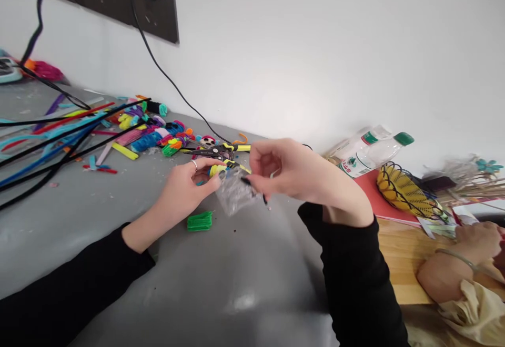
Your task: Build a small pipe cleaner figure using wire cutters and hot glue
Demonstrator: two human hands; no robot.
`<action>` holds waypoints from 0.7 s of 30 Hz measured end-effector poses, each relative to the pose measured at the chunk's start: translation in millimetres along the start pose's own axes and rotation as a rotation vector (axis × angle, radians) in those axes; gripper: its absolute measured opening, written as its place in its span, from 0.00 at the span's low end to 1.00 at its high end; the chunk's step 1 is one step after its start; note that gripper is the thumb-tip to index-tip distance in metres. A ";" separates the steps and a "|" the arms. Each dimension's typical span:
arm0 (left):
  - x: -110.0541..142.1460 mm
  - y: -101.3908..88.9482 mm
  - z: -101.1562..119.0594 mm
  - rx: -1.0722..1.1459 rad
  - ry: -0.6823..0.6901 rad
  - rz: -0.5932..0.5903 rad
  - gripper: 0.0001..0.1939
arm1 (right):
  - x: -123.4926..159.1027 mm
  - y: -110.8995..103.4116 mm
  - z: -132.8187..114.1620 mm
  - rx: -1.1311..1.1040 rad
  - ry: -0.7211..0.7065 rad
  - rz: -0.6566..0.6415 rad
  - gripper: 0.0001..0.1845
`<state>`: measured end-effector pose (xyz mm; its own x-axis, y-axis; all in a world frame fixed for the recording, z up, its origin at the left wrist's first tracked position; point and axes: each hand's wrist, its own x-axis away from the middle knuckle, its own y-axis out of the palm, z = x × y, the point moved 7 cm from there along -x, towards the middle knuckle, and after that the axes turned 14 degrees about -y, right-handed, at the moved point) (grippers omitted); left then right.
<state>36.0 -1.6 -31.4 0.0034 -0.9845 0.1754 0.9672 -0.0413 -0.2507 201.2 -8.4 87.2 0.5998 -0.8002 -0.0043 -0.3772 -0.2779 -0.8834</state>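
Observation:
A small clear plastic bag (232, 198) is held a little above the grey table between my two hands. My left hand (185, 186), with a ring on one finger, grips the bag's upper left edge between thumb and fingers. My right hand (278, 171) has its thumb and fingertips closed at the bag's right side; small dark bits show by the fingertips. Just behind the bag lie wire strippers (216, 151) with yellow-and-black handles, partly covered by my hands. Below my left hand lies a folded green pipe-cleaner bundle (199, 221).
Pipe cleaners (59, 131) and colourful fuzzy pieces (158, 131) spread over the left of the table. A black cable (165, 73) runs down the wall. On the right are plastic bottles (366, 152), a yellow basket (402, 189) and another person's hand (479, 242).

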 end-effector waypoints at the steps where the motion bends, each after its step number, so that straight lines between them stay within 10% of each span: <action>1: -0.7 -1.3 -0.2 0.003 -0.006 0.003 0.22 | -3.7 -9.3 1.5 0.072 0.044 0.067 0.05; 3: -3.0 -4.5 -0.2 0.005 -0.013 0.015 0.22 | -9.5 -26.1 3.4 0.210 0.120 0.190 0.09; 7: -10.1 -11.2 2.7 0.037 0.006 0.035 0.23 | -26.8 -13.4 -3.4 0.085 -0.025 -0.040 0.12; 11: -21.4 -10.5 6.9 0.051 -0.032 -0.024 0.23 | -24.0 -37.9 4.7 0.304 0.135 0.292 0.11; 21: -37.8 -3.6 20.8 0.134 -0.048 -0.116 0.22 | -17.4 -53.5 22.3 0.001 -0.011 0.339 0.12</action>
<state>37.6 39.3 -17.3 -0.1015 -0.9650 0.2417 0.9870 -0.1281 -0.0971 226.6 32.2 124.1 0.4480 -0.8413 -0.3025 -0.5557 0.0030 -0.8314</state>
